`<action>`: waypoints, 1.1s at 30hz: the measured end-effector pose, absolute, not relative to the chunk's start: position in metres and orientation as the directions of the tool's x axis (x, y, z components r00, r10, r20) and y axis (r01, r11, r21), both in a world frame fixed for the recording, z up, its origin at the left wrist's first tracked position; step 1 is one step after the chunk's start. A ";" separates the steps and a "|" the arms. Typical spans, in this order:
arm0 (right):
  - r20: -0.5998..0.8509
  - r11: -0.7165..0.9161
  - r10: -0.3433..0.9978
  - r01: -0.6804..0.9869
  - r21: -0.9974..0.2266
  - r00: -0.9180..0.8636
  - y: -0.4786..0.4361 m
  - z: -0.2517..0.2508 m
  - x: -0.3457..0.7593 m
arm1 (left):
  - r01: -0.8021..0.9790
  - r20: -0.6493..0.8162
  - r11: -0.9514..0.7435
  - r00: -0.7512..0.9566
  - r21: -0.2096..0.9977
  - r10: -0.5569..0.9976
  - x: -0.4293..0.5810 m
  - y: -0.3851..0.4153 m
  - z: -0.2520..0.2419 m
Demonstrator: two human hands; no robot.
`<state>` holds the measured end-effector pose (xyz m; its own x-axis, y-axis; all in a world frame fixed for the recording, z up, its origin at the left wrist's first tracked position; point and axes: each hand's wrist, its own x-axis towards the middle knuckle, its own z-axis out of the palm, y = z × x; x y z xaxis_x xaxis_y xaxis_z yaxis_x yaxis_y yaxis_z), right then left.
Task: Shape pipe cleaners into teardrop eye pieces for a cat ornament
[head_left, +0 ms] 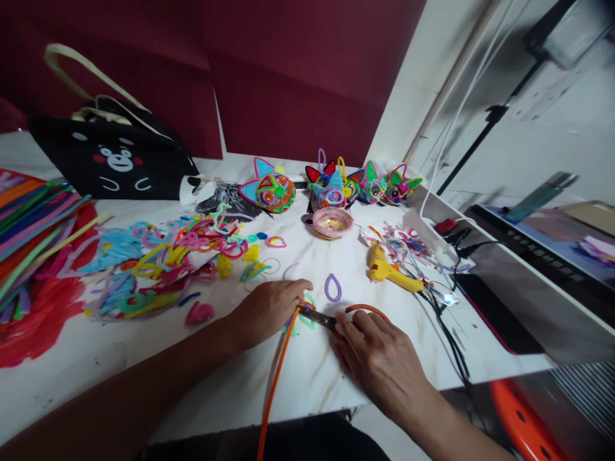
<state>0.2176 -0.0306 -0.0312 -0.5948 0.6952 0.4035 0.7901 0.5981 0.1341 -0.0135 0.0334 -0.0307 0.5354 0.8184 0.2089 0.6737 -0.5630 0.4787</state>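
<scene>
My right hand [379, 349] is closed around the scissors [318, 317], whose blades point left and meet an orange pipe cleaner [277, 374]. The long end of that pipe cleaner hangs down over the table's front edge. My left hand [269, 312] is closed at the same spot, its fingertips pinching the pipe cleaner near the blades. Partly hidden beneath the fingers and blades are green and purple loops [307, 320]. An orange curved strip [368, 308] shows above my right hand. Beyond the scissors lies a purple teardrop loop [332, 288].
Pipe-cleaner pieces [158, 256] cover the table's left, with a bundle of long ones [33, 237] beyond. A yellow glue gun [391, 272] and black cables [446, 339] lie right. Behind stand a pink bowl [332, 224], colourful cat-face ornaments [276, 192] and a black bag [115, 160].
</scene>
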 end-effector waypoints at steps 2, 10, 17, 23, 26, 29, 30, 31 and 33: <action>0.406 0.597 0.696 0.791 0.133 -0.593 -0.031 -0.032 0.217 | 0.676 0.200 -0.555 0.532 0.485 0.823 -0.013 0.033 -0.031; 0.452 0.641 0.636 0.754 0.144 -0.626 -0.027 -0.032 0.215 | 0.679 0.180 -0.530 0.518 0.507 0.836 -0.013 0.033 -0.033; 0.416 0.706 0.594 0.694 0.142 -0.688 -0.023 -0.032 0.216 | 0.604 0.252 -0.572 0.533 0.555 0.808 -0.017 0.038 -0.038; 0.378 0.754 0.534 0.628 0.193 -0.756 -0.020 -0.031 0.218 | 0.581 0.227 -0.527 0.510 0.620 0.830 -0.018 0.039 -0.037; 0.361 0.762 0.506 0.602 0.238 -0.783 -0.020 -0.031 0.219 | 0.583 0.222 -0.515 0.501 0.628 0.837 -0.017 0.039 -0.036; 0.339 0.767 0.489 0.581 0.272 -0.804 -0.020 -0.030 0.219 | 0.581 0.220 -0.506 0.492 0.637 0.842 -0.016 0.039 -0.035; 0.329 0.769 0.486 0.575 0.279 -0.810 -0.020 -0.028 0.218 | 0.581 0.221 -0.506 0.492 0.637 0.842 -0.016 0.039 -0.036; 0.321 0.771 0.482 0.569 0.286 -0.815 -0.020 -0.027 0.218 | 0.579 0.226 -0.511 0.493 0.636 0.840 -0.016 0.039 -0.036; 0.305 0.777 0.473 0.555 0.297 -0.826 -0.019 -0.024 0.217 | 0.573 0.240 -0.524 0.498 0.630 0.833 -0.016 0.039 -0.037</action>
<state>0.2169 -0.0192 -0.0241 -0.8264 0.4733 0.3050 0.5548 0.7772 0.2970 -0.0163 0.0392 -0.0375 0.4981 0.8332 0.2403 0.5730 -0.5242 0.6299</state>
